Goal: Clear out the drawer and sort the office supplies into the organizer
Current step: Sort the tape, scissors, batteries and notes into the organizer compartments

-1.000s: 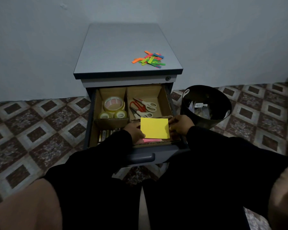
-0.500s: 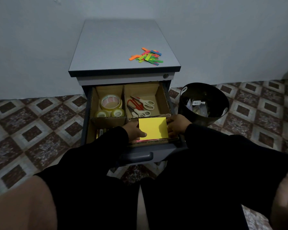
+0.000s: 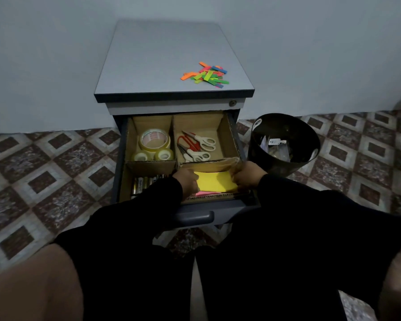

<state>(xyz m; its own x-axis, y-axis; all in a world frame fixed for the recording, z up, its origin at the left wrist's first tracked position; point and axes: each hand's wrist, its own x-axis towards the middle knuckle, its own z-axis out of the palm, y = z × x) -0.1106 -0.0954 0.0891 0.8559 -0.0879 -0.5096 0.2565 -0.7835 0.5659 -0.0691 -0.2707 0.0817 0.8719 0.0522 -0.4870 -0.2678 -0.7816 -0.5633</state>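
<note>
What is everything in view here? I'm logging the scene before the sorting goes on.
cabinet: one, grey top, against the wall
drawer: one, dark blue front, pulled open
organizer: one, brown cardboard, four compartments, inside the drawer
tape rolls: three, clear yellowish, back left compartment
scissors: about three pairs, red and white handles, back right compartment
batteries: several, gold and black, front left compartment
sticky notes: yellow pad over pink ones, front right compartment
paper flags: a pile, mixed bright colours, on the cabinet top
bin: one, black, on the floor right of the cabinet
left hand: on the yellow pad's left edge
right hand: on its right edge
</note>
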